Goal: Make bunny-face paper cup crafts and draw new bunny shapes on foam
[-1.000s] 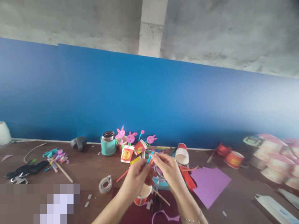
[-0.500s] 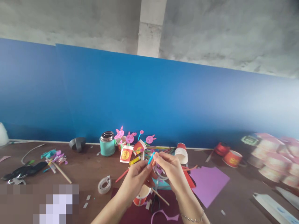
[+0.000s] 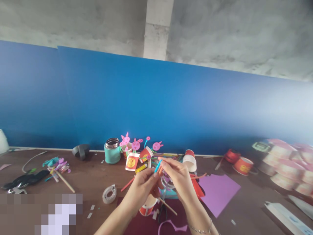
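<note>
My left hand [image 3: 142, 183] is closed, its thumb and fingers pinching a short blue strip [image 3: 157, 166] that sticks up between both hands. The fingertips of my right hand [image 3: 178, 178] are pressed together at the strip's upper end. Something orange shows by the fingertips, too small to name. Beneath the hands stands a red and white paper cup [image 3: 146, 210], partly covered by the left wrist. A wooden stick [image 3: 168, 207], black scissor handles [image 3: 163, 213] and a cut purple paper scrap [image 3: 171, 226] lie close by on a dark red sheet [image 3: 137, 225].
Behind the hands are paper cups [image 3: 132, 162] with pink animal-face cutouts [image 3: 136, 145] and a teal flask [image 3: 112, 154]. A tape roll [image 3: 109, 194] lies left. Purple paper [image 3: 217, 192] and stacked cups [image 3: 288, 166] are right. A blue panel [image 3: 156, 107] borders the table.
My right fingertips have shifted slightly at the top of the blue strip. Both hands otherwise stay in nearly the same place, and the table things have not moved.
</note>
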